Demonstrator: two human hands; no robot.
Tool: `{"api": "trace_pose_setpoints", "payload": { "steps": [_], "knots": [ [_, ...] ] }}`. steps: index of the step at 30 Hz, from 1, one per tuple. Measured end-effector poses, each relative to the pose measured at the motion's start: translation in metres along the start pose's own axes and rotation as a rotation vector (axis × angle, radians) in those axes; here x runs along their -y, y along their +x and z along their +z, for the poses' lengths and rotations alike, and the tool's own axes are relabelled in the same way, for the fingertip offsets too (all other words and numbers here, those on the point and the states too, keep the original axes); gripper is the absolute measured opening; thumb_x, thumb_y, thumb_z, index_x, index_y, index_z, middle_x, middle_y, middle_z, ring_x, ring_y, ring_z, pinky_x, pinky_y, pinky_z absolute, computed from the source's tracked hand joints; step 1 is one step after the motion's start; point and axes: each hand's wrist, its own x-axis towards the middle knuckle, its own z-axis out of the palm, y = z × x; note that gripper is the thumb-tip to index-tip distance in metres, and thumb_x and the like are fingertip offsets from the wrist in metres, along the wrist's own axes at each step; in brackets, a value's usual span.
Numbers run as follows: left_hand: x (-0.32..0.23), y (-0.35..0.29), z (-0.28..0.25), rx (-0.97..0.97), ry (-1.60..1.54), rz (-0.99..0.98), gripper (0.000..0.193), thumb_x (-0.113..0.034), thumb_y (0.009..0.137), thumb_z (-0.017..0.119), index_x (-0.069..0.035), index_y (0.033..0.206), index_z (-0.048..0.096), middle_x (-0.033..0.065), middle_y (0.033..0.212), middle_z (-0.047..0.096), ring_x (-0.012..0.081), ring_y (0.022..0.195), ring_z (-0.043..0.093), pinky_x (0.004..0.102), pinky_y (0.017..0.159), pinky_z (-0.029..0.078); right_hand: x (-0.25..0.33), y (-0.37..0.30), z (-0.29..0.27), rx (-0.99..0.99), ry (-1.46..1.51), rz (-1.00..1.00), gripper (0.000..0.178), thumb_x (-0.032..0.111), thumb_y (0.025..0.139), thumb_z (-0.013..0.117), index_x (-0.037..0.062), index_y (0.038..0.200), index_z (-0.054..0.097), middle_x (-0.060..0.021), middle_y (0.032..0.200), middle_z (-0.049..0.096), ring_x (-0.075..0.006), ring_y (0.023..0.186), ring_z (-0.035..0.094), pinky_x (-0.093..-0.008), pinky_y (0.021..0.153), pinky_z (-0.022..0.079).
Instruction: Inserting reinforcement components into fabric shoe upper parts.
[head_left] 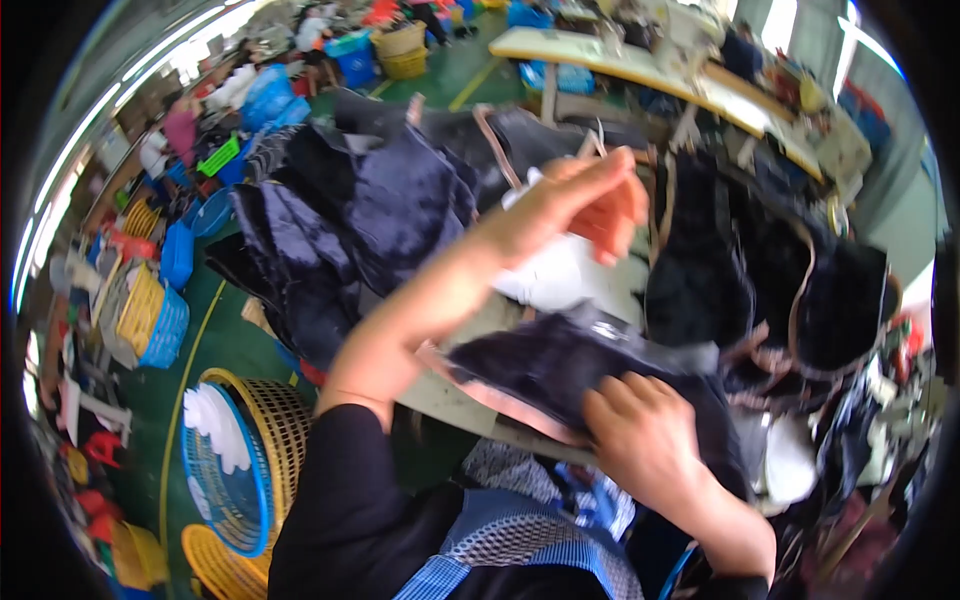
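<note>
A: The left hand (575, 205) is raised over the surface (450, 390), fingers stretched out and loose, holding nothing that I can make out; it is blurred and hangs near a white sheet (560, 275). What is the biggest thing around it?

B: The heap of dark navy fabric (370, 210) at the far left of the surface, and a second black pile with tan edging (760, 280) at the right. Both slump in soft folds.

A: And the right hand (640, 430)?

B: It lies flat with fingers curled down, pressing on a dark fabric piece (560, 365) that rests on the near edge of the surface, just in front of the person. It presses more than it grips.

A: How would that piece handle?

B: I'd judge it light, limp and slightly fuzzy, with a pale pinkish border that looks stiffer. Pinching at that border or a corner should hold best; a grab in the middle would only bunch it.

A: Anything smaller?

B: On the green floor to the left stand a yellow and blue basket (245, 450) holding white round pieces (220, 425)
</note>
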Motion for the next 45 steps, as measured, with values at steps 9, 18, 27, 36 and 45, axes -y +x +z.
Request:
{"api": "trace_pose_setpoints", "payload": {
  "steps": [9, 18, 27, 36, 45],
  "knots": [
    [0.080, -0.069, 0.001, 0.298, 0.936, -0.251, 0.035, -0.028, 0.093, 0.074, -0.002, 0.115, 0.068, 0.0125, 0.111, 0.072, 0.0309, 0.108, 0.067, 0.0395, 0.097, 0.052, 0.021, -0.044, 0.066, 0.145, 0.404, 0.207, 0.049, 0.032, 0.077, 0.084, 0.0018, 0.111, 0.065, -0.0096, 0.109, 0.065, -0.0290, 0.100, 0.063, -0.0384, 0.085, 0.054],
    [0.147, -0.043, 0.039, 0.675, 0.910, -0.193, 0.032, -0.022, 0.094, 0.070, -0.009, 0.118, 0.053, 0.0129, 0.085, 0.070, 0.0370, 0.078, 0.070, 0.0475, 0.066, 0.052, -0.069, -0.085, 0.056, 0.043, 0.141, 0.511, 0.038, 0.018, 0.080, 0.083, -0.0003, 0.109, 0.067, -0.0163, 0.113, 0.066, -0.0351, 0.110, 0.062, -0.0434, 0.096, 0.051],
    [0.159, -0.089, 0.043, 0.258, 0.735, -0.120, 0.007, -0.009, 0.094, 0.067, -0.009, 0.100, 0.069, 0.0086, 0.086, 0.068, 0.0305, 0.079, 0.069, 0.0416, 0.067, 0.054, -0.039, -0.067, 0.047, 0.175, 0.092, 0.325, 0.022, 0.009, 0.072, 0.075, 0.0069, 0.077, 0.053, -0.0073, 0.076, 0.058, -0.0226, 0.071, 0.061, -0.0354, 0.067, 0.046],
    [0.149, -0.118, 0.045, 0.153, 0.744, -0.181, 0.028, 0.000, 0.087, 0.069, -0.014, 0.110, 0.078, 0.0069, 0.073, 0.051, 0.0239, 0.063, 0.058, 0.0372, 0.054, 0.046, -0.097, -0.040, 0.066, 0.400, 0.320, 0.572, 0.016, 0.019, 0.092, 0.072, 0.0046, 0.095, 0.066, -0.0160, 0.086, 0.067, -0.0365, 0.078, 0.069, -0.0459, 0.069, 0.054],
    [0.146, -0.123, 0.054, 0.218, 1.012, -0.134, 0.036, -0.006, 0.081, 0.071, -0.015, 0.115, 0.079, 0.0045, 0.080, 0.052, 0.0202, 0.072, 0.060, 0.0331, 0.060, 0.052, -0.104, -0.024, 0.081, 0.570, 0.204, 0.597, 0.020, 0.024, 0.092, 0.074, 0.0057, 0.096, 0.069, -0.0169, 0.089, 0.069, -0.0350, 0.080, 0.071, -0.0439, 0.070, 0.056]
  ]
}}
